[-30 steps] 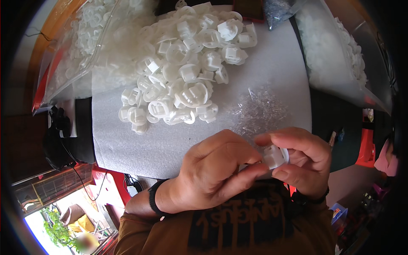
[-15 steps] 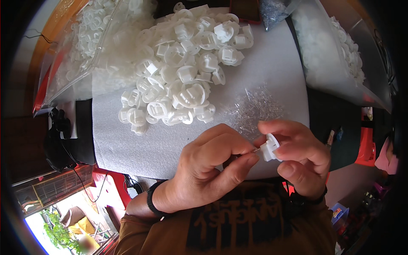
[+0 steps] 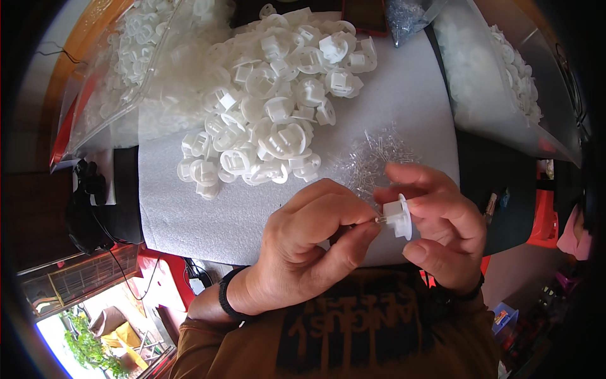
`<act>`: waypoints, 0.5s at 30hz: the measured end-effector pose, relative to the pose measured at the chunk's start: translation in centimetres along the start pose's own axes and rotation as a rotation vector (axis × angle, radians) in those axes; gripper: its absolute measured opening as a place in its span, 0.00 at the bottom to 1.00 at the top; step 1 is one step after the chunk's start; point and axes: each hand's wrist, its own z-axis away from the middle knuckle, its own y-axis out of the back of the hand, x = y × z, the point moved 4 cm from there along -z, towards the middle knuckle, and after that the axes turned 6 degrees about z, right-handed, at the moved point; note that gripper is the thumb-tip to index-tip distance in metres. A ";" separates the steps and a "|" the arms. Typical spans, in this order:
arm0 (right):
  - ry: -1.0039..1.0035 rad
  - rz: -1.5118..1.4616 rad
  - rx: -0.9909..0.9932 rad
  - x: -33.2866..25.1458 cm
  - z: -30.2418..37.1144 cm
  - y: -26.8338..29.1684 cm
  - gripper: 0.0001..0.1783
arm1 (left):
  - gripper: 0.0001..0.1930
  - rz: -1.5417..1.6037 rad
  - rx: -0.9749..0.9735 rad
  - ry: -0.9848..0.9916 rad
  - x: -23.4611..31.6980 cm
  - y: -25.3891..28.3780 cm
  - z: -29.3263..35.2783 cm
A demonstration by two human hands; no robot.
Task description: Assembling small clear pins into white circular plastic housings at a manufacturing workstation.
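Observation:
Near the front edge of the foam-covered table, my left hand [image 3: 319, 243] pinches a small piece with thin wire leads [image 3: 379, 220] between thumb and index finger. Its leads point right, up against a white plastic holder [image 3: 396, 217] with a round flange and a boxy middle. My right hand [image 3: 442, 221] has its fingers curled around the flange side of that holder. Whether the leads are inside the holder cannot be made out. Just beyond my hands lies a loose heap of clear pieces with thin wire leads [image 3: 379, 158]. A large pile of similar white holders [image 3: 271, 107] spreads to the left.
A clear plastic bag of white parts [image 3: 126, 69] leans at the back left, another bag [image 3: 480, 76] at the right. At the back are a small bag of bluish bits [image 3: 407, 19] and a dark red-edged tray [image 3: 365, 16]. A red stool [image 3: 543, 218] stands at the right.
The white holder has turned so its flange faces right, and it has shifted slightly left. The thin leads now show between it and my left fingertips. My right fingers have moved a little.

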 end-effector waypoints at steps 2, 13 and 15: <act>-0.051 -0.210 0.039 0.4 0.0 0.0 0.22 | 0.07 -0.021 0.022 -0.032 0.1 0.0 0.0; -0.090 0.236 -0.030 -0.5 -0.1 1.1 0.22 | 0.08 -0.242 0.007 -0.138 0.5 -0.2 0.2; -0.076 0.265 -0.050 -0.6 -0.2 1.1 0.22 | 0.08 -0.281 -0.011 -0.154 0.7 -0.3 0.3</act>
